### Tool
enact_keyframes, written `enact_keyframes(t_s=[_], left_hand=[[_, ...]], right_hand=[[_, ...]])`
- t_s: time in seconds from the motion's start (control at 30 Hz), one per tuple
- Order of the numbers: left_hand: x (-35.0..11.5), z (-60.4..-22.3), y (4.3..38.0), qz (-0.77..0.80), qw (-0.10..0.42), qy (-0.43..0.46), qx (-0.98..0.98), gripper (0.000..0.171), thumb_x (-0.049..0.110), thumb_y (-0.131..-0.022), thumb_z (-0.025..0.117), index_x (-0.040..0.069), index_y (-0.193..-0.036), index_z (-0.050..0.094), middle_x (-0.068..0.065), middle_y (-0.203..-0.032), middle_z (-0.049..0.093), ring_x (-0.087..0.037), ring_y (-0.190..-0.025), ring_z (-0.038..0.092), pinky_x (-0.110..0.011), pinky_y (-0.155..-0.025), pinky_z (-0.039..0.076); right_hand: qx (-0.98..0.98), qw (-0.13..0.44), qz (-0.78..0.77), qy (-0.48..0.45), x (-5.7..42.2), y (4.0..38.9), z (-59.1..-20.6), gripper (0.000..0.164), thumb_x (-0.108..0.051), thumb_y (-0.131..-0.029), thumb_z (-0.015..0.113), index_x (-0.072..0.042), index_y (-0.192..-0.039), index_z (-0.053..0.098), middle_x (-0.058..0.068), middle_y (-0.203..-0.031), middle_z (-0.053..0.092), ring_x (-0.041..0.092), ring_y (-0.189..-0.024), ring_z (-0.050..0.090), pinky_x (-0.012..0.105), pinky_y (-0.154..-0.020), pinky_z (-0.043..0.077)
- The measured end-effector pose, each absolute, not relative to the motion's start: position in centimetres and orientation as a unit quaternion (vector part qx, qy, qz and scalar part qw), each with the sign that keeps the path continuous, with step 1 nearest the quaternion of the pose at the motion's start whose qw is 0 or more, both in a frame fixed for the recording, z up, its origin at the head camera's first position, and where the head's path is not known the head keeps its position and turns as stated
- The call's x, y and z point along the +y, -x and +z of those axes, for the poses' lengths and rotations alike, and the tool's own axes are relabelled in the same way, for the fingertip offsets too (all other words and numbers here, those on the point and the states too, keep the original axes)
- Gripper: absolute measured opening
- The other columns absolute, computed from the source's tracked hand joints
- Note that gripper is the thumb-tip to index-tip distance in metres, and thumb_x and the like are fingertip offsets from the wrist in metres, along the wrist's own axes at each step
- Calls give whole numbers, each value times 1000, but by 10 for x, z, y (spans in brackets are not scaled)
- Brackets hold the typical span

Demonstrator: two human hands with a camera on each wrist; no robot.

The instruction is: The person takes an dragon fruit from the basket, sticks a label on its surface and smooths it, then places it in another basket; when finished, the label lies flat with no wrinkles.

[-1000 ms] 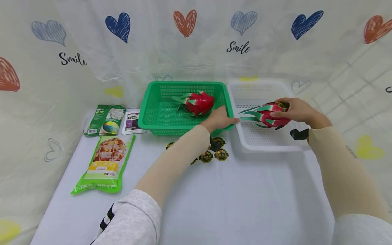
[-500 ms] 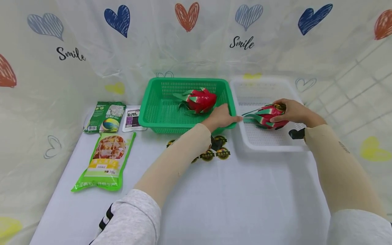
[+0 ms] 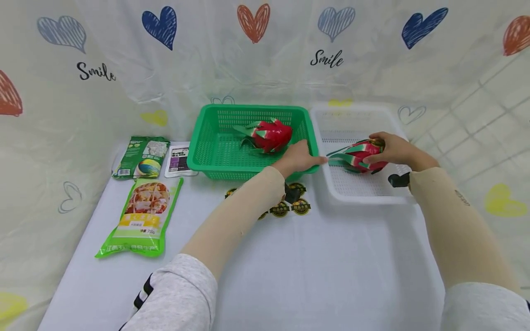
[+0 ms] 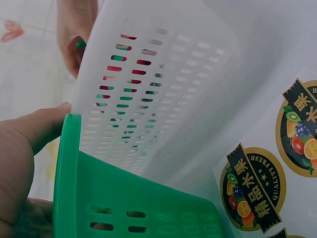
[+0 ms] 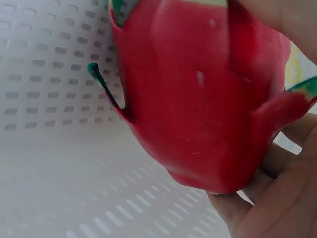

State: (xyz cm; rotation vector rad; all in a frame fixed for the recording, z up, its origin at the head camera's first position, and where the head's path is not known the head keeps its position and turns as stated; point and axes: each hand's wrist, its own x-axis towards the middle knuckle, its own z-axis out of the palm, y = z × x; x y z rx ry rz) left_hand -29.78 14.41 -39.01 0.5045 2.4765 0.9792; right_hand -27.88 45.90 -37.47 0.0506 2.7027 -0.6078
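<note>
In the head view my right hand [image 3: 395, 149] grips a red dragon fruit [image 3: 358, 158] with green leaf tips, low inside the white basket [image 3: 368, 200]. Up close in the right wrist view, fingers and thumb [image 5: 277, 15] lie around the dragon fruit's red skin. My left hand [image 3: 296, 158] grips the right front part of the green basket's rim [image 3: 313, 133]. Its thumb [image 4: 47, 121] reaches across to the white basket's rim in the left wrist view. A second dragon fruit [image 3: 273, 136] lies inside the green basket, leaves pointing left.
Round black-and-gold fruit stickers [image 3: 300, 207] lie in front of the green basket. To the left are a green packet [image 3: 142, 158], a white and purple packet [image 3: 179, 161] and a green-edged food bag [image 3: 145, 216]. A curtain [image 3: 198, 59] printed with hearts hangs behind.
My right hand has lowered the dragon fruit a little within the white basket. The left hand stays at the green basket's rim. The head view has shifted slightly.
</note>
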Motion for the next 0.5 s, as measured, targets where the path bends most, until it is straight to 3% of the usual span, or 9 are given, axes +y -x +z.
enact_keyframes(t_s=[0.2,0.5], left_hand=[[142,-391,297,359,216,-181,890,62,54,-97,69,12,-139,50,-1,-122,62,-15,-105,58,-26,-84,51],[143,-391,296,358,206,-171,894,76,55,-96,70,9,-151,44,-3,-139,61,-15,-115,57,-30,-97,54]], right_hand=[[959,182,-216,-21,461,281,-376,96,-45,-94,75,3,-159,22,36,-155,35,51,-133,40,71,-111,40],[962,169,-213,-23,460,276,-369,103,-50,-93,75,2,-162,19,35,-160,30,53,-138,36,73,-110,40]])
